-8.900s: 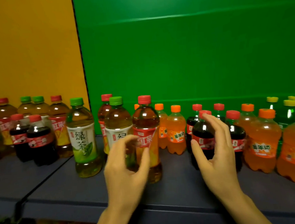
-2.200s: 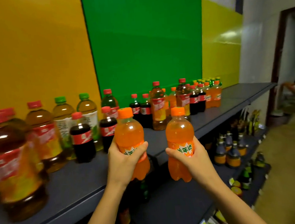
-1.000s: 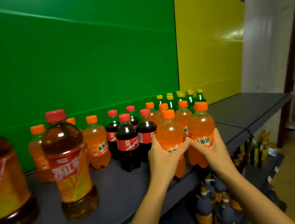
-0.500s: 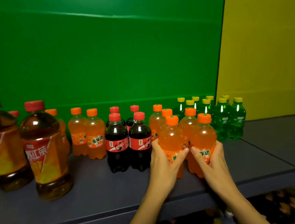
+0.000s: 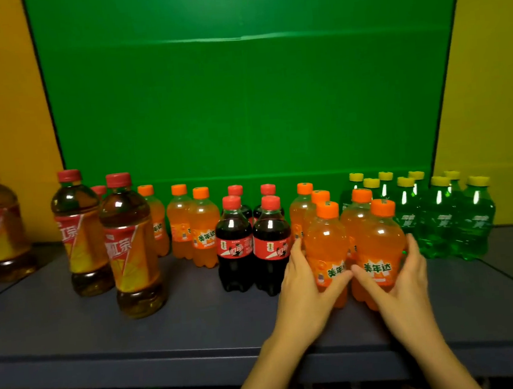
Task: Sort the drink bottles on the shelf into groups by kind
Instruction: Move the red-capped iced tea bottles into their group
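A shop — stocked shelf (image 5: 168, 335) of drink bottles (image 5: 443, 221).

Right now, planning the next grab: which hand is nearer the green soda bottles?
Right. The right hand grips an orange bottle beside the green soda bottles; the left hand grips another farther left.

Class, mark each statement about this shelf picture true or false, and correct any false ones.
1. The left hand grips an orange soda, and the right hand grips another. True.
2. The green sodas have red caps. False: their caps are yellow.
3. The colas stand left of the left hand. True.
4. The tea bottles lie on their sides. False: they stand upright.
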`<state>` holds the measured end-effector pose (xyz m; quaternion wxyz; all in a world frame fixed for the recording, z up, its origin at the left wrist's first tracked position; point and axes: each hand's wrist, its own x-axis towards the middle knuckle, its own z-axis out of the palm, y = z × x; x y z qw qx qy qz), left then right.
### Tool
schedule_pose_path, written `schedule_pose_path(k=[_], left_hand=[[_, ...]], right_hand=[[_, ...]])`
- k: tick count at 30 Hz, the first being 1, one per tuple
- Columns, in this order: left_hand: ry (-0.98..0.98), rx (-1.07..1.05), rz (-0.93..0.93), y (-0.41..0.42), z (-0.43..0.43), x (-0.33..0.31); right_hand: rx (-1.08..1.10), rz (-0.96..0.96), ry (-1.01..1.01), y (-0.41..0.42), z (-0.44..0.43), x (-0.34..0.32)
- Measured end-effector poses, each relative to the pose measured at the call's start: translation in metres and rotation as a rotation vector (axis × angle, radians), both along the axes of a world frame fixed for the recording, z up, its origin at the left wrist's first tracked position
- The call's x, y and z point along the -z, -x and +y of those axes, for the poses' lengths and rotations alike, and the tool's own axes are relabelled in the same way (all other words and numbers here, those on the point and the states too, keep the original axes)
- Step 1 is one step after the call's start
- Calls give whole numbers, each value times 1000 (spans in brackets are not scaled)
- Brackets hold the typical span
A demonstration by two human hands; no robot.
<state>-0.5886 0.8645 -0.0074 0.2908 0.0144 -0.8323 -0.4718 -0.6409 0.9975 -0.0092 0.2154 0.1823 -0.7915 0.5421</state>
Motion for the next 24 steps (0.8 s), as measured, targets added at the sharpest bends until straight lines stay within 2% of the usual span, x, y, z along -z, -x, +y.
schedule_pose_path(k=[2, 5, 9, 14, 19, 22, 24], left_hand=[[20, -16, 11, -16, -8, -1], [71, -50, 95, -52, -28, -6], [26, -132, 215, -105, -74, -15], [-6, -437, 362, -155, -150, -25], [63, -700, 298, -166, -240, -22], [94, -673, 187, -155, -280, -24], [38, -596, 121, -142, -299, -28]], right_hand=[[44, 85, 3, -12, -1, -6], [79, 330, -15, -33, -10, -17], [-75, 484, -72, -58, -44, -32], [-365, 366, -99, -84, -119, -30], [-552, 124, -46, -105, -200, -28], [-624, -52, 29, -109, -245, -26], [-620, -124, 73, -110, -271, -24]])
